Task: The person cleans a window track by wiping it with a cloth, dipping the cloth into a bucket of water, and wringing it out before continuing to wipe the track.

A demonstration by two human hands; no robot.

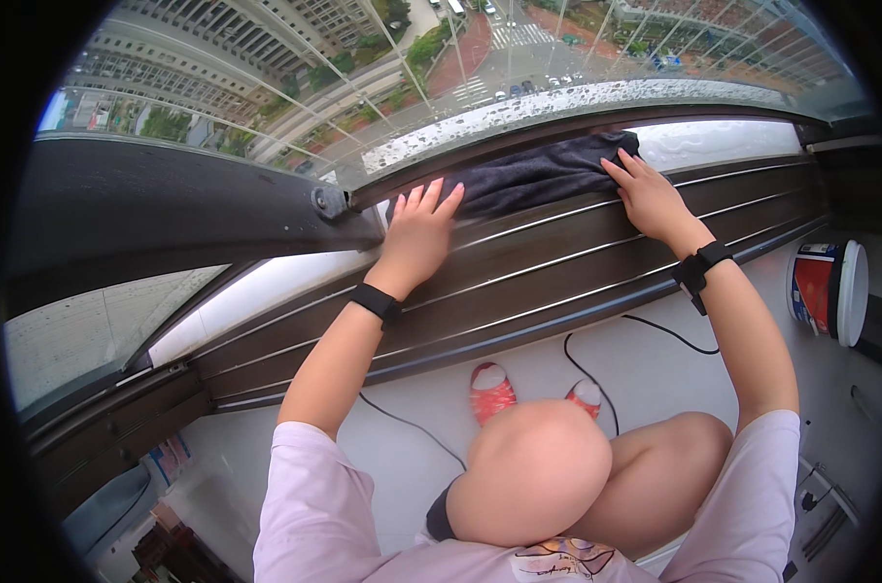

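A dark cloth [535, 178] lies stretched along the outer edge of a brown metal window sill with several tracks [528, 248]. My left hand [419, 233] rests on the cloth's left end, its fingers spread. At the cloth's right end, my right hand [648, 193] presses with fingertips apart, palm down. Neither hand has its fingers closed around the cloth. Beyond the cloth is a wet white outer ledge [718, 142]. Each of my wrists bears a black band.
An opened window sash [171, 204] juts out at the left. Outside, thin railing wires [510, 44] stand high above a street. A white-lidded bucket [823, 291] sits at the right. Black cables [411, 423] run over the white floor near my red slippers [493, 393].
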